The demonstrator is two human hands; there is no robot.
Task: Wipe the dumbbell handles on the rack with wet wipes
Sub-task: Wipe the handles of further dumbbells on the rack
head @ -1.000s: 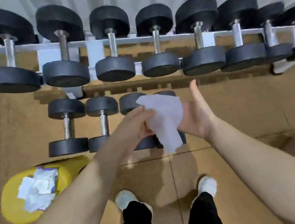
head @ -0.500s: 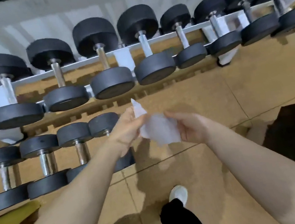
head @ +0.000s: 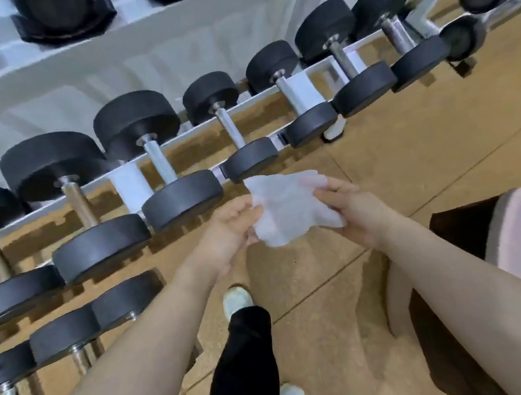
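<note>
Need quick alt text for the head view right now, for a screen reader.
Both hands, left hand and right hand, hold a white wet wipe spread between them, just in front of a white rack of black dumbbells with metal handles.

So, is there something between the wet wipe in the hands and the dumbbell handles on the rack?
Nothing visible blocks the way. The left hand and right hand hold the wet wipe spread just in front of the rack. The nearest handle lies bare between its black heads, open air above it.

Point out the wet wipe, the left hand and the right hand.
wet wipe [head: 289,208], head view, middle of the sheet.
left hand [head: 230,234], head view, back of the hand.
right hand [head: 361,214], head view, back of the hand.
</note>
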